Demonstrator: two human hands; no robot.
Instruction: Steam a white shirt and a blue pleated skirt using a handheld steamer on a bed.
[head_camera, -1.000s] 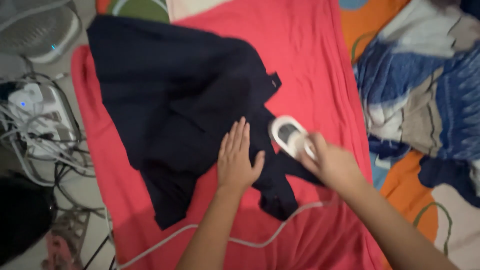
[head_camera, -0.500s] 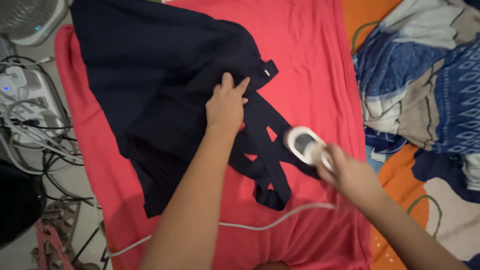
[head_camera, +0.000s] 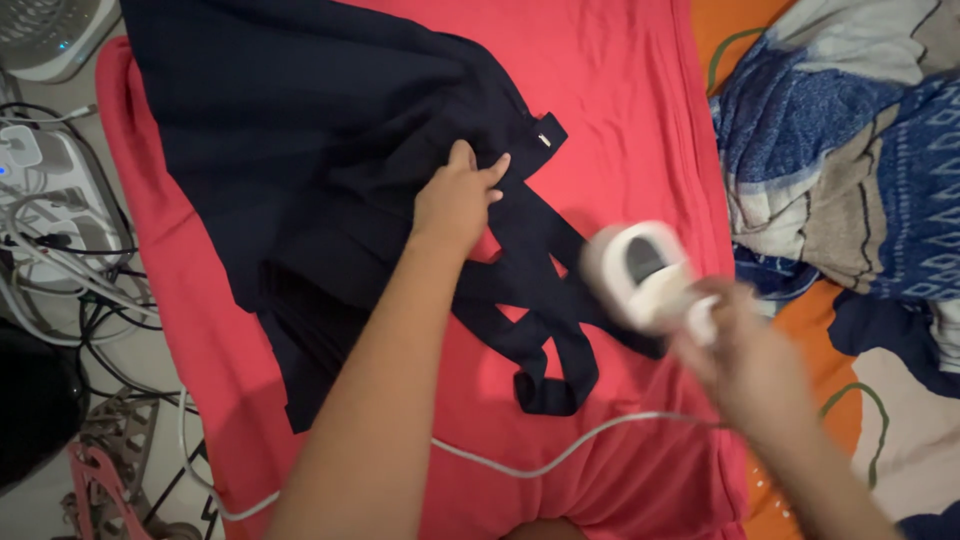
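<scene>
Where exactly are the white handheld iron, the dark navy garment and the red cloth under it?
white handheld iron (head_camera: 640, 272): head view, on its pale rounded body.
dark navy garment (head_camera: 310, 130): head view, on the broad flat panel.
red cloth (head_camera: 620, 90): head view, on a bare stretch right of the garment.

head view, steeply downward, close over red cloth (head_camera: 620, 90)

A dark navy garment (head_camera: 330, 170) is spread across a red cloth (head_camera: 620, 100). It is pressed flat by the left hand (head_camera: 455, 200) near its straps (head_camera: 540, 320). A white handheld iron (head_camera: 640, 270), blurred, is gripped by the right hand (head_camera: 750, 360) near the cloth's right edge; its white cord (head_camera: 540, 465) trails towards the lower left corner.
</scene>
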